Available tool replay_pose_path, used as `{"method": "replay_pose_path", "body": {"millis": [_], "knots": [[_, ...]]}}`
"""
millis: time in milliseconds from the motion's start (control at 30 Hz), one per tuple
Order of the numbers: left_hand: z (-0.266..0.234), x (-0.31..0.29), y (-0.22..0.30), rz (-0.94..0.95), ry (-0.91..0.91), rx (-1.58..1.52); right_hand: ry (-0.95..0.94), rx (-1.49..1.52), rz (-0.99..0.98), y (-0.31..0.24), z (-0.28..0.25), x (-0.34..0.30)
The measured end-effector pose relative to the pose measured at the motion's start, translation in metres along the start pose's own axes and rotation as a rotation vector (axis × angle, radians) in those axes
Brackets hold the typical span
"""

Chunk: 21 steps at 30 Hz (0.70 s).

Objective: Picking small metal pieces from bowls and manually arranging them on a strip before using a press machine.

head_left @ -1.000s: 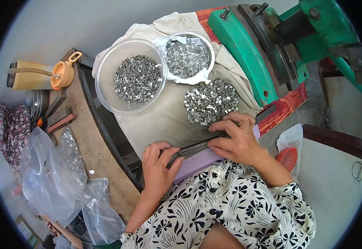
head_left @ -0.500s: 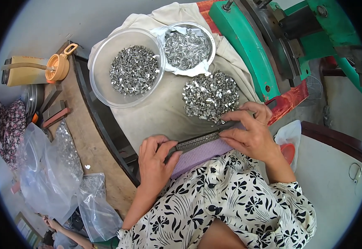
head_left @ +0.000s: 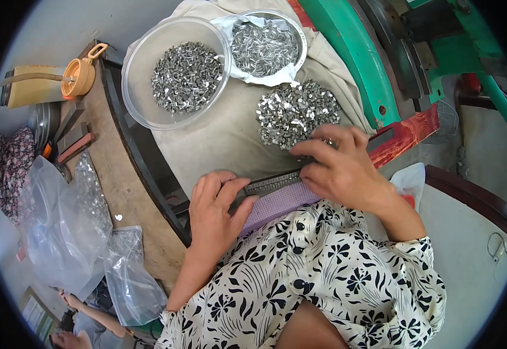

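Observation:
A narrow dark metal strip (head_left: pixel 274 184) lined with a row of small metal pieces lies along a lilac padded block (head_left: pixel 279 205) in front of me. My left hand (head_left: pixel 214 203) pinches the strip's left end between thumb and fingers. At the strip's right end is my right hand (head_left: pixel 343 168), its fingers curled and its thumb near the strip. Its index finger reaches to the near edge of a loose pile of small shiny metal pieces (head_left: pixel 294 113). Whatever lies between those fingers is too small and shaded to name.
A clear plastic tub (head_left: pixel 134 87) of dark metal pieces and a lined bowl (head_left: pixel 303 49) of thin silvery pins stand behind. A green machine (head_left: pixel 352 52) rises at the right. Clear plastic bags (head_left: pixel 61 232) lie left, by a wooden bench (head_left: pixel 128 198); another person (head_left: pixel 93 323) is at lower left.
My right hand has shifted slightly up, its fingers more curled over the pile's near edge. The left hand keeps its hold on the strip. The whole view has tilted a little.

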State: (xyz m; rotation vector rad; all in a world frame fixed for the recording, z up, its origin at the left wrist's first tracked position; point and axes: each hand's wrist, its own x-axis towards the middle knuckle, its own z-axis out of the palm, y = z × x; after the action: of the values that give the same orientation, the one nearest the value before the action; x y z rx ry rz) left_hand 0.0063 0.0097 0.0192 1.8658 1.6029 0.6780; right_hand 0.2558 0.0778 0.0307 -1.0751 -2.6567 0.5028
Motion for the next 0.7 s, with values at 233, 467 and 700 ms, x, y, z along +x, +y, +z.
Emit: {"method": "replay_pose_path", "body": {"millis": [233, 467, 700], "knots": [[0.010, 0.010, 0.010, 0.143, 0.003, -0.023, -0.009, 0.424, 0.151, 0.020, -0.008, 0.009], [0.029, 0.022, 0.020, 0.223, -0.038, -0.021, 0.077, 0.451, 0.240, 0.013, 0.002, 0.011], [0.033, 0.022, 0.021, 0.247, -0.051, 0.012, 0.069, 0.176, 0.079, 0.013, 0.014, 0.023]]}}
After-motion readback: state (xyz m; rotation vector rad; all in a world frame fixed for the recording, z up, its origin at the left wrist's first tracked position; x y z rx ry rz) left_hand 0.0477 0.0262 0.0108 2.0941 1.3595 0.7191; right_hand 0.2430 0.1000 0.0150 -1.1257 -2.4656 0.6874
